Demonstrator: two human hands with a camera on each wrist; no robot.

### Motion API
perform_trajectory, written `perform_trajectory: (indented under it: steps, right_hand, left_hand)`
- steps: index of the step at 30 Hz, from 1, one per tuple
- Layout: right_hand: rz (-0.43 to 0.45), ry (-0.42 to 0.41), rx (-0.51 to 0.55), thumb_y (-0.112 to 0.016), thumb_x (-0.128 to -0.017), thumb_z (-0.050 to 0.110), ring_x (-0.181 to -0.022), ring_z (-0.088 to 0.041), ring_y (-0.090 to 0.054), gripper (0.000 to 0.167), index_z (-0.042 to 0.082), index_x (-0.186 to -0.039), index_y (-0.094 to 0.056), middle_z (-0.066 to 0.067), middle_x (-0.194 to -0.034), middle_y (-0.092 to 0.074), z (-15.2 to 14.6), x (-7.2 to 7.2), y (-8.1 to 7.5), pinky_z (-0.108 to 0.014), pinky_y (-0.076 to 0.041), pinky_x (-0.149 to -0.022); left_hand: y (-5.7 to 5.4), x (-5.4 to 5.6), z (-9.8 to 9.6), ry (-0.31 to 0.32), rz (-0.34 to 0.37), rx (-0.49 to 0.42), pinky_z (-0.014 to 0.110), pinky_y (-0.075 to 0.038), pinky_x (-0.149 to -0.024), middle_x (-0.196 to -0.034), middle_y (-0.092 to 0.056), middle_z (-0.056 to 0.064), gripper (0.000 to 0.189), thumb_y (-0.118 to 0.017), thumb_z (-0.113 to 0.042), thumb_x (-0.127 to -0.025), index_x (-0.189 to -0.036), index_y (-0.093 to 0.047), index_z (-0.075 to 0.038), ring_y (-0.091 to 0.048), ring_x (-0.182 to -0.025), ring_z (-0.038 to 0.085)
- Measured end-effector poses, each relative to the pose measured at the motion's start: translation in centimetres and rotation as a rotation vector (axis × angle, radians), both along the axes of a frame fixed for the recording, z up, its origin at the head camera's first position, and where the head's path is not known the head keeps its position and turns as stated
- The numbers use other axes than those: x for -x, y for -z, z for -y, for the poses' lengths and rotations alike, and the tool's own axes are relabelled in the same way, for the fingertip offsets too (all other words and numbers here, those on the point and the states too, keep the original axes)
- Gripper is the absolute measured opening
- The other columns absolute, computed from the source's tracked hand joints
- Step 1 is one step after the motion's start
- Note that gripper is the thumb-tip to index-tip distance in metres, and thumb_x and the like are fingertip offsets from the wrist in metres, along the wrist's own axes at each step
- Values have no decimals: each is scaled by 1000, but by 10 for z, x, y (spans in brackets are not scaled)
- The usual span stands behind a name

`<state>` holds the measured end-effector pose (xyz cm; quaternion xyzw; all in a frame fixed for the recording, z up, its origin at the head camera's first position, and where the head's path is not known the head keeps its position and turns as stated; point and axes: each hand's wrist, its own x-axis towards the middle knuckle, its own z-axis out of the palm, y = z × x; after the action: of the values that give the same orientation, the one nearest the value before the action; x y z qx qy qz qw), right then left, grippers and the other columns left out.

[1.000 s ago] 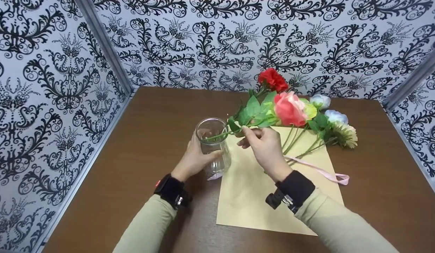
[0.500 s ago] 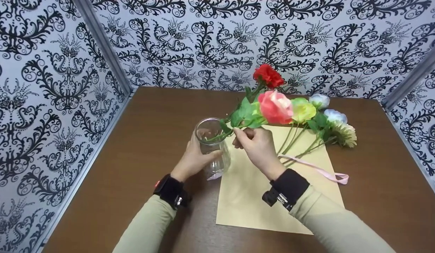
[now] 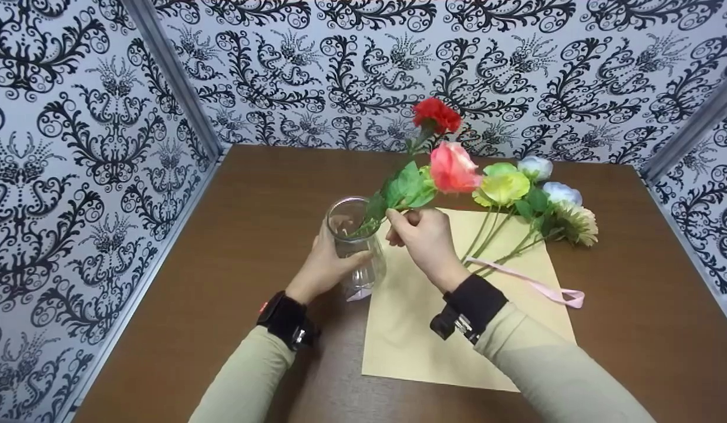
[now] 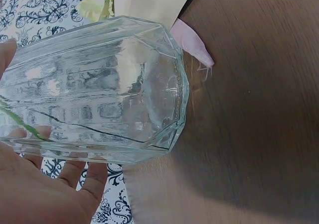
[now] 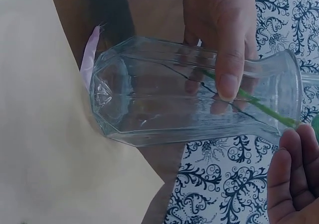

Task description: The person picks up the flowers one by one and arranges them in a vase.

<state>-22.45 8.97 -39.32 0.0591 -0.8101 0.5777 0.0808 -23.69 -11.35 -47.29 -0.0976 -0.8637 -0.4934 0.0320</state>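
Note:
My left hand (image 3: 325,267) grips a clear faceted glass vase (image 3: 363,273), thumb across its front and fingers round the far side. In the right wrist view the vase (image 5: 164,99) flares at its mouth. My right hand (image 3: 427,241) pinches a green stem just outside the rim. Above that hand are a pink rose (image 3: 454,167) with green leaves (image 3: 407,188) and, higher and further back, a red carnation (image 3: 437,116). The stem's lower end (image 5: 259,106) slants inside the vase, above its bottom, beside a thin dark line.
Cream paper (image 3: 440,329) lies right of the vase, with a pink ribbon (image 3: 534,285) across it. Yellow-green (image 3: 503,187), pale blue (image 3: 560,194) and cream (image 3: 578,223) flowers lie at the back right. Patterned panels (image 3: 363,70) stand behind and at the sides.
My right hand has moved slightly left toward the vase's mouth. The rose and carnation have shifted left and risen, their leaves now closer over the rim. Left hand and vase have stayed put.

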Motion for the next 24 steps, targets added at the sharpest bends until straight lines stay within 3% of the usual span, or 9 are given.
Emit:
perform_trajectory:
  steps: [5,12,20,24]
  right_hand:
    - [36,4,19,-67,-98,24,-56,-14,-64,37,7,-65,-72,0,-57,-66,2,5,2,-26,-53,-61]
    - [75,-27,80,-66,-99,21,-54,-14,-64,17,5,-98,-67,-4,-62,-67,3,12,4,-26,-54,-57]
    - [149,-64,93,-64,-101,24,-55,-17,-65,26,2,-88,-66,-9,-64,-67,-11,18,17,-29,-56,-55]
    - [167,-66,62,-63,-102,26,-57,-19,-66,28,2,-87,-66,-9,-66,-68,-23,22,25,-30,-57,-57]
  left_hand:
    - [0,1,-1,14,-19,-16,51,-34,-112,-137,-56,6,83,-87,-32,-80,-146,-39,-13,-46,-127,29]
    - [0,1,-1,14,-12,-25,50,-33,-112,-136,-57,6,83,-88,-29,-80,-146,-39,-13,-46,-127,29]
    - [-1,0,1,16,-13,8,50,-31,-112,-135,-58,3,80,-86,-37,-79,-141,-42,-16,-45,-128,28]
    - [0,1,1,16,-14,-22,48,-36,-110,-133,-60,5,81,-88,-35,-78,-142,-42,-15,-49,-127,28]
